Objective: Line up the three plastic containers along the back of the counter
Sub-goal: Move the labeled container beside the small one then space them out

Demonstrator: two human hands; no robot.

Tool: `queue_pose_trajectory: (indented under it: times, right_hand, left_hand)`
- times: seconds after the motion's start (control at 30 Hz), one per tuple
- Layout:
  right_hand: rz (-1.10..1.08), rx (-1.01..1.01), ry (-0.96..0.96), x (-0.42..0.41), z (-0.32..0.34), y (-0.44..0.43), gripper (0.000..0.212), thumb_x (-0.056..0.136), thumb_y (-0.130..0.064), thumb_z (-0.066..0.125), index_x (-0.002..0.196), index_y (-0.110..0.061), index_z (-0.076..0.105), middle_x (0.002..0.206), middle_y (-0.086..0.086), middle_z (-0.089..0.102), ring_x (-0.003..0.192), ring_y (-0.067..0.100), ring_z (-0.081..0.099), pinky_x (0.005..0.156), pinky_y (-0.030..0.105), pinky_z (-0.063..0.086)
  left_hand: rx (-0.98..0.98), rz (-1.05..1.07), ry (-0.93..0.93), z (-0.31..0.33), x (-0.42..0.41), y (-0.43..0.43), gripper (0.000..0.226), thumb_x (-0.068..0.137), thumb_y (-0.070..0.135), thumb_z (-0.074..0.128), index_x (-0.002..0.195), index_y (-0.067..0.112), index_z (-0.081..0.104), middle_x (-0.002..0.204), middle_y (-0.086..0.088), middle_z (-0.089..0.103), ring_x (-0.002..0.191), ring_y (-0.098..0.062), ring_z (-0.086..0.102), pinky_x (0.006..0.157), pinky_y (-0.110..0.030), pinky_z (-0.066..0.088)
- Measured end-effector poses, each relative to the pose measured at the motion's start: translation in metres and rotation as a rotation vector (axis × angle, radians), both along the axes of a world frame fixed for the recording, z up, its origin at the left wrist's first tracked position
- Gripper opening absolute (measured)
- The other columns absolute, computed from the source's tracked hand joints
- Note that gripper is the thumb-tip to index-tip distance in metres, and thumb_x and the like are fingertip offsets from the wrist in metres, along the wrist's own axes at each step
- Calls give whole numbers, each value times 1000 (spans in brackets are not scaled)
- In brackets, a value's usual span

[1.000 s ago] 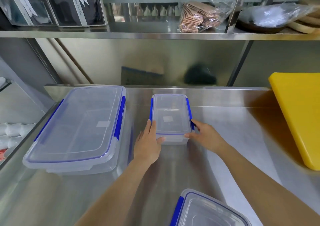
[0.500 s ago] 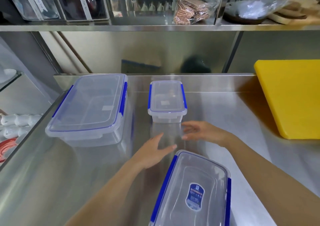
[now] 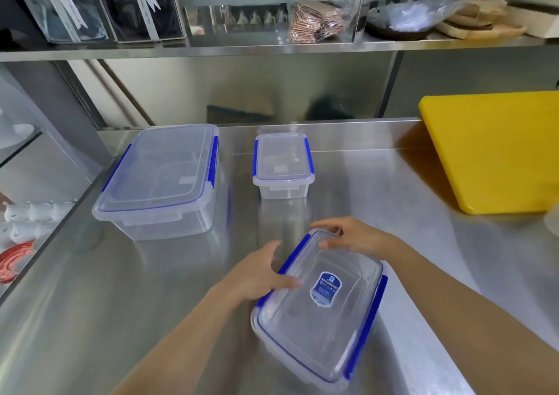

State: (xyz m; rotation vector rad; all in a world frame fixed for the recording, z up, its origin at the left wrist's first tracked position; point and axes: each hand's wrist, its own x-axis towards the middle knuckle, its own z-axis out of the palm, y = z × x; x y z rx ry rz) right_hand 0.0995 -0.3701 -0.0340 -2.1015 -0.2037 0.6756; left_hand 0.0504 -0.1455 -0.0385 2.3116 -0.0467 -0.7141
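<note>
Three clear plastic containers with blue clips sit on the steel counter [image 3: 393, 188]. The large container [image 3: 160, 176] is at the back left, and the small container [image 3: 282, 164] stands to its right, near the back edge. The third, a medium container with a blue label [image 3: 320, 304], lies skewed near the front. My left hand [image 3: 260, 273] lies over its left rim, fingers on the lid. My right hand [image 3: 354, 237] curls over its far end. Both hands touch it, and it rests on the counter.
A yellow cutting board [image 3: 496, 152] lies at the back right of the counter. A steel shelf [image 3: 272, 48] with bags and boxes hangs above the backsplash. Left of the counter is a lower area with white and red items [image 3: 18, 243].
Both hands let go of the small container at the back, drew back toward me, and now rest on the labelled container. The view has tilted down.
</note>
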Motion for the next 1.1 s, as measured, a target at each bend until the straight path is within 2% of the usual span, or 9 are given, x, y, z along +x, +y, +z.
queue_pose_trajectory:
  times: [0.1, 0.17, 0.27, 0.43, 0.57, 0.73, 0.87, 0.97, 1.1]
  right_hand:
    - [-277, -14, -140, -6, -8, -11, 49, 89, -24, 59, 136, -19, 47, 137, 5, 52, 117, 18, 53, 100, 31, 44]
    - [-455, -85, -206, -11, -14, -15, 48, 93, -28, 52, 139, -17, 43, 141, 11, 49, 123, 28, 50, 103, 39, 43]
    - [-603, -257, -196, -22, -15, -21, 41, 94, -36, 46, 130, -17, 46, 116, 15, 59, 91, 33, 61, 79, 48, 57]
    - [-514, -233, 20, -36, 3, -43, 43, 81, -46, 63, 94, -6, 50, 67, 13, 58, 36, 19, 52, 39, 28, 52]
    - [-232, -302, 250, -49, 21, -66, 45, 70, -47, 74, 84, -6, 62, 54, 7, 57, 39, 18, 55, 44, 24, 48]
    - [-109, -399, 438, -59, 31, -86, 45, 64, -53, 76, 73, -11, 65, 50, 2, 63, 45, 17, 59, 44, 20, 43]
    - [-316, -275, 299, -58, 22, -86, 50, 74, -48, 71, 108, -15, 53, 77, 4, 68, 61, 20, 66, 46, 23, 50]
    - [-442, -215, -27, -54, 12, -74, 64, 77, -37, 72, 129, -26, 36, 106, -2, 54, 94, 23, 61, 65, 27, 55]
    - [-192, -251, -15, -54, -9, -81, 122, 51, -49, 86, 143, -43, 6, 150, -9, 5, 138, 23, 17, 110, 46, 34]
  left_hand:
    - [470, 145, -553, -1, -6, -8, 64, 83, 49, 59, 135, 14, 42, 134, -10, 48, 122, -29, 47, 104, -39, 33]
    - [516, 282, -808, -3, -9, -15, 51, 78, 36, 70, 118, 8, 55, 117, -15, 55, 106, -35, 55, 93, -42, 42]
    - [318, 335, -572, -2, -15, -27, 54, 83, 45, 60, 121, 10, 46, 120, -9, 49, 112, -29, 51, 94, -39, 40]
    - [-199, 328, -219, -14, -20, -48, 75, 76, 44, 70, 132, 13, 32, 132, -5, 41, 119, -23, 48, 104, -40, 42]
    - [-382, 243, -168, -23, -23, -63, 77, 75, 36, 72, 138, 26, 30, 132, 5, 39, 110, -7, 38, 97, -29, 36]
    - [-386, 114, -194, -28, -21, -75, 62, 76, 39, 68, 131, 31, 40, 127, 6, 50, 115, -13, 51, 99, -36, 44]
    - [-31, 161, -522, -22, -12, -88, 49, 89, 43, 53, 128, 16, 44, 128, -1, 46, 111, -22, 54, 86, -35, 47]
    - [-137, 105, -500, -25, -6, -95, 64, 81, 52, 59, 133, 18, 41, 134, -2, 43, 120, -21, 50, 99, -38, 46]
    - [-86, -145, -395, -37, 7, -98, 96, 76, 58, 61, 150, 26, 8, 159, 4, 12, 145, -17, 21, 117, -45, 22]
